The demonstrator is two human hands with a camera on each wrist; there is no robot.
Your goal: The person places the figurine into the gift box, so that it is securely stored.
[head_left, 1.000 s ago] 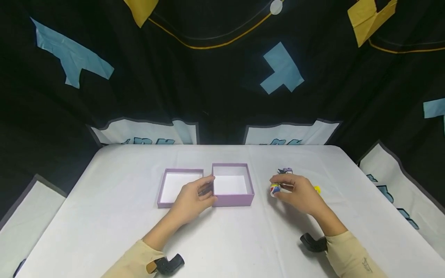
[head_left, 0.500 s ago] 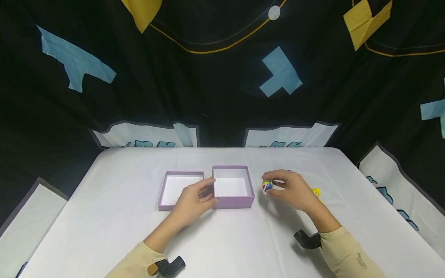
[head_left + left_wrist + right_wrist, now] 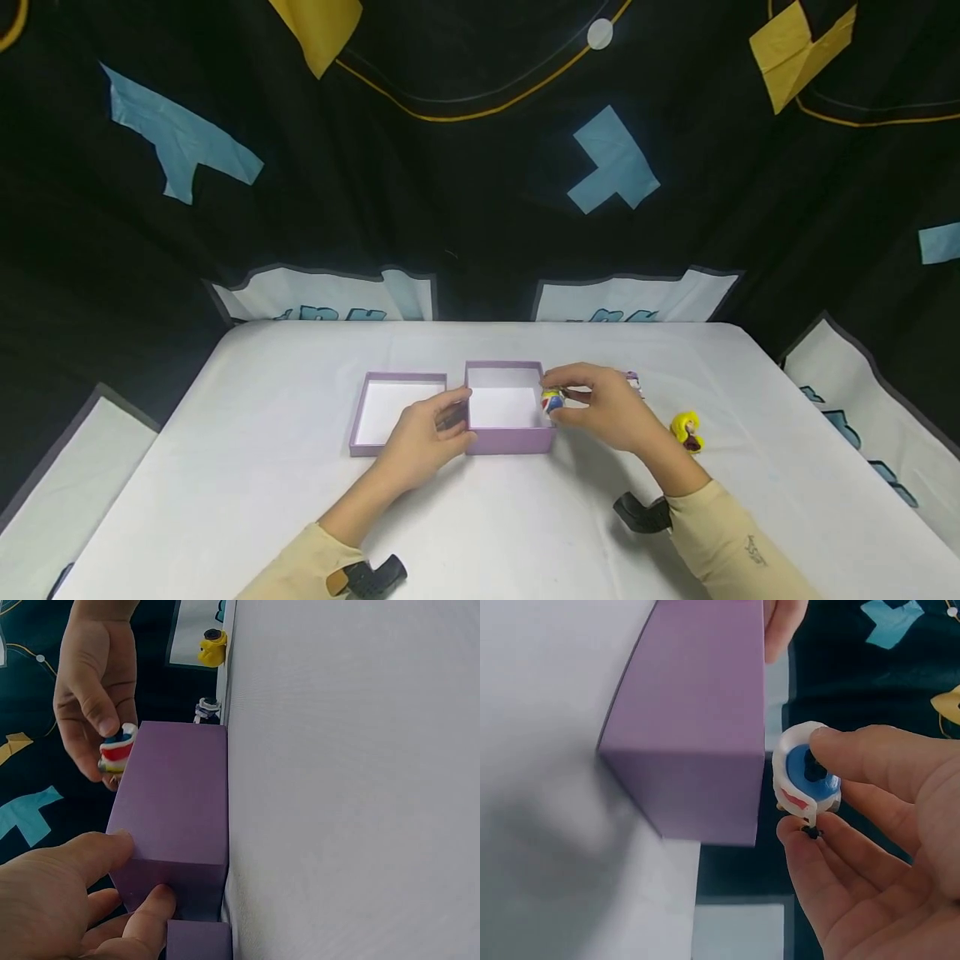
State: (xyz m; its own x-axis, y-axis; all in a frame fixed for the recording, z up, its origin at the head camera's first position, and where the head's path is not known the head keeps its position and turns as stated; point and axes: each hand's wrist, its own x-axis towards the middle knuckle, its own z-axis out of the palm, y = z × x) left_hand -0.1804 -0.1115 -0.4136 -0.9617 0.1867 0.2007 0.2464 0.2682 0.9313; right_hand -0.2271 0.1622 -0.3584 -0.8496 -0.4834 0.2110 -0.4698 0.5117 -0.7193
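My right hand (image 3: 607, 406) pinches a small toy figure (image 3: 801, 776) between thumb and fingers, with white, blue and red parts and a bit of yellow. It holds the figure at the right wall of a lidless purple box (image 3: 513, 442), close to the rim. At the box's left side is my left hand (image 3: 422, 435), thumb and fingertips gripping the rim and front left corner. In the left wrist view, its fingertips (image 3: 159, 900) press against the purple side. The inside of the box is white, and no object shows in it.
Left of the box lies a shallow purple lid (image 3: 367, 451), white inside. A yellow-haired toy figure (image 3: 687, 432) lies on the white table (image 3: 525, 525) at the right. Another small figure (image 3: 633, 382) is partly hidden behind the right hand. A dark patterned curtain (image 3: 465, 208) hangs behind.
My right hand has carried the toy figure leftward to the box's right rim, uncovering the yellow-haired figure. My left hand has stayed at the box.
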